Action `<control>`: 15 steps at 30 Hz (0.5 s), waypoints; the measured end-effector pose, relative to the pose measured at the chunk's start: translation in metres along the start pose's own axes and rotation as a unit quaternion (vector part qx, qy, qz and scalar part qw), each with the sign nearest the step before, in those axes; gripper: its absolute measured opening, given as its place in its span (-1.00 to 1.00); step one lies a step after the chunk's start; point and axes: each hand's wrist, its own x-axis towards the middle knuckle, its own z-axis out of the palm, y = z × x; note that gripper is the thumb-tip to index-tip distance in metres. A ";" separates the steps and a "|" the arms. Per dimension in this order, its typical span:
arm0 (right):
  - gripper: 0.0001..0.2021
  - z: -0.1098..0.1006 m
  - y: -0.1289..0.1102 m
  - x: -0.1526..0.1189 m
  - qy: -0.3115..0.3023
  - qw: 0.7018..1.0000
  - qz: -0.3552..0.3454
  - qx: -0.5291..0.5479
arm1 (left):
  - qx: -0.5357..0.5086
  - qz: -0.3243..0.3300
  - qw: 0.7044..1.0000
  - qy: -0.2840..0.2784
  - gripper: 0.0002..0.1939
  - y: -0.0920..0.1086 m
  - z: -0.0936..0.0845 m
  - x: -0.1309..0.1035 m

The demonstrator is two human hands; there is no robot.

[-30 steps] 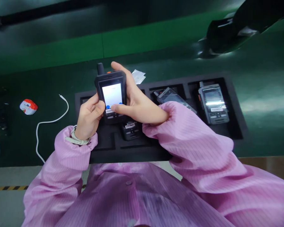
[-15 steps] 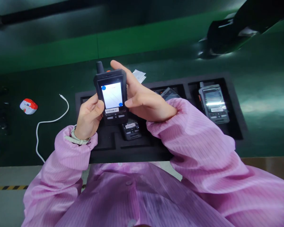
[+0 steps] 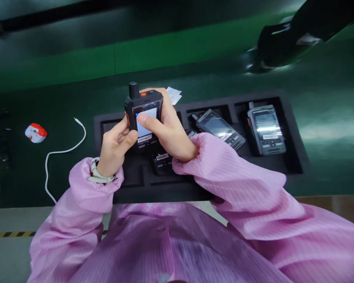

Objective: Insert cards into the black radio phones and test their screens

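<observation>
Both hands hold a black handheld radio [image 3: 131,105] with a stubby antenna, an orange top button and a lit, mostly white screen, raised above a black foam tray [image 3: 171,195]. My left hand [image 3: 115,147] grips its lower left side, the thumb along the edge. Round its right side wraps my right hand [image 3: 172,127], with the thumb laid on the upper left of the screen near a blue mark; the fingers behind are partly hidden. Below it another radio [image 3: 162,159] lies in the tray, partly covered by my right hand and sleeve.
In the tray's right part lie a tilted radio [image 3: 220,127] and an upright grey radio [image 3: 268,129]. A white cable [image 3: 65,151] and a red-and-white object [image 3: 35,133] are on the left of the green table. White slips [image 3: 174,95] rest behind the tray. A dark object [image 3: 279,45] stands far right.
The radio has tipped back and shifted slightly right. My right thumb has moved from the screen's lower right edge to its upper left. The tilted radio in the tray is more exposed.
</observation>
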 end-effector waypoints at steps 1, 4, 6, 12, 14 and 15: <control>-0.50 0.000 0.001 0.000 0.004 1.000 0.000 -0.004 | 0.000 0.004 1.000 0.000 -0.45 0.000 0.000 0.000; -0.51 0.000 0.003 0.001 0.003 1.000 -0.009 -0.011 | -0.014 0.010 1.000 -0.004 -0.49 0.002 0.001 0.001; -0.50 -0.003 0.004 0.002 -0.009 1.000 -0.015 -0.010 | -0.031 0.003 0.999 -0.011 -0.51 0.002 0.000 0.001; -0.42 -0.012 -0.004 0.005 -0.070 0.998 0.001 -0.002 | -0.064 -0.047 0.997 -0.007 -0.49 0.004 0.000 0.001; -0.41 -0.015 -0.010 0.005 -0.086 0.996 0.014 0.011 | -0.070 -0.062 0.996 0.003 -0.49 0.006 0.000 0.000; -0.39 -0.016 -0.012 0.005 -0.095 0.995 0.019 0.019 | -0.074 -0.067 0.995 0.007 -0.50 0.006 0.000 0.000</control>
